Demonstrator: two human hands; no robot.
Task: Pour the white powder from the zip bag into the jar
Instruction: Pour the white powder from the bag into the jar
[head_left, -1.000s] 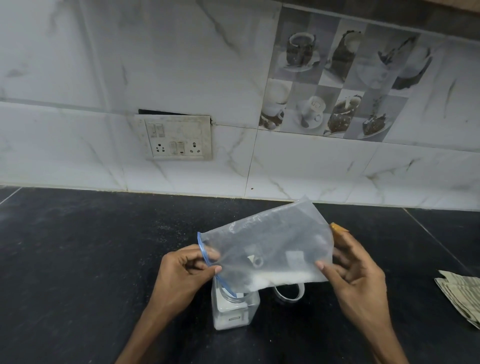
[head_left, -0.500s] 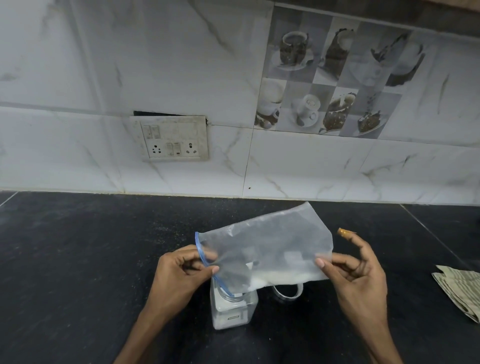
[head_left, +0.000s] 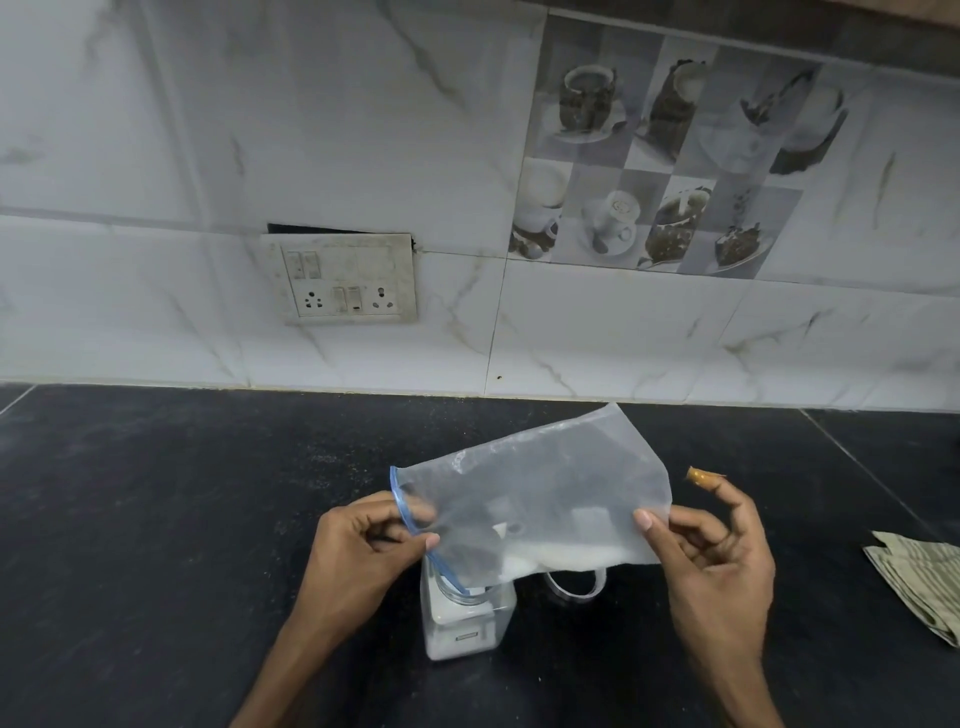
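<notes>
A clear zip bag (head_left: 540, 483) with a blue zip edge hangs tilted over a square clear jar (head_left: 467, 618) on the black counter. Its open blue mouth dips into the jar's neck. A little white powder (head_left: 566, 555) lies along the bag's lower fold, and white powder fills the jar's lower part. My left hand (head_left: 363, 551) pinches the bag at the zip edge. My right hand (head_left: 711, 561) pinches the bag's bottom right corner between thumb and finger, with the index finger raised.
A clear round lid (head_left: 576, 584) lies on the counter just right of the jar. A folded striped cloth (head_left: 919, 582) rests at the right edge. A switch and socket panel (head_left: 343, 278) sits on the marble-tiled wall behind the black counter (head_left: 156, 519).
The bag's right end has dipped slightly, and my right hand's fingers have shifted on the corner with the index finger lifted off. The left hand and the jar stay in place.
</notes>
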